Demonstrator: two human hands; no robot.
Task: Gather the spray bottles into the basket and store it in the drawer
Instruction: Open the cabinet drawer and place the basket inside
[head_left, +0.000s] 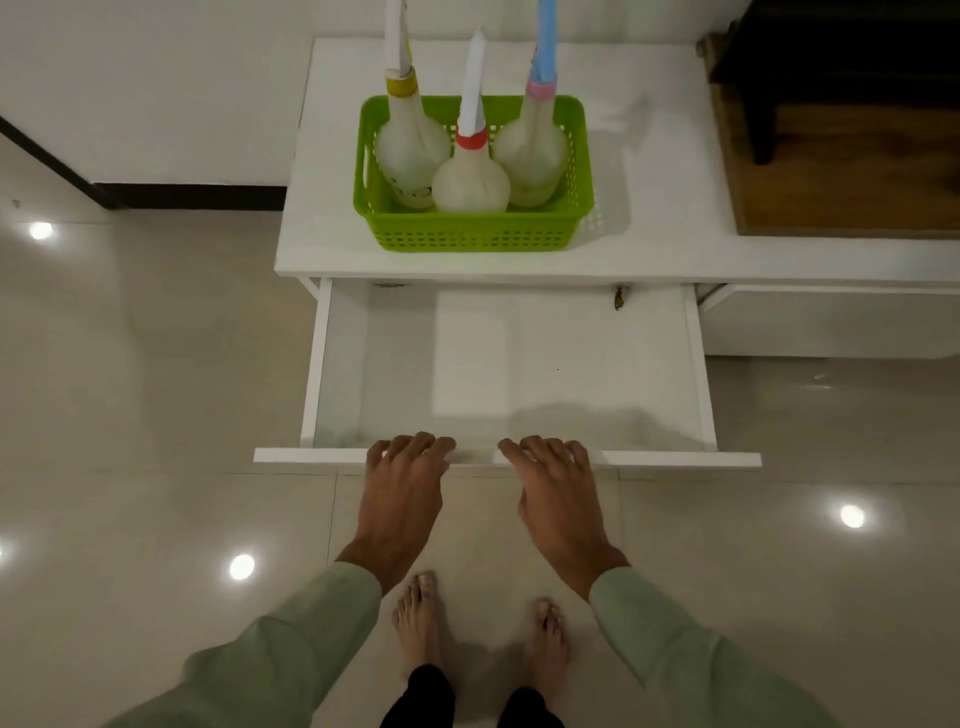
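A green perforated basket (467, 234) stands on the white cabinet top (665, 208). Three translucent spray bottles stand upright inside it: one with a yellow collar (410, 150) at the left, one with a red collar (470, 182) in front, one with a pink collar and blue head (530, 150) at the right. Below, the white drawer (509, 364) is pulled out and holds nothing. My left hand (402, 488) and my right hand (558, 493) both rest on the drawer's front panel (675, 459), fingers curled over its top edge.
A dark wooden piece of furniture (841, 130) occupies the cabinet top at the right. A second drawer front (831, 322) sits shut to the right. My bare feet (478, 634) stand on the glossy tiled floor just in front of the drawer.
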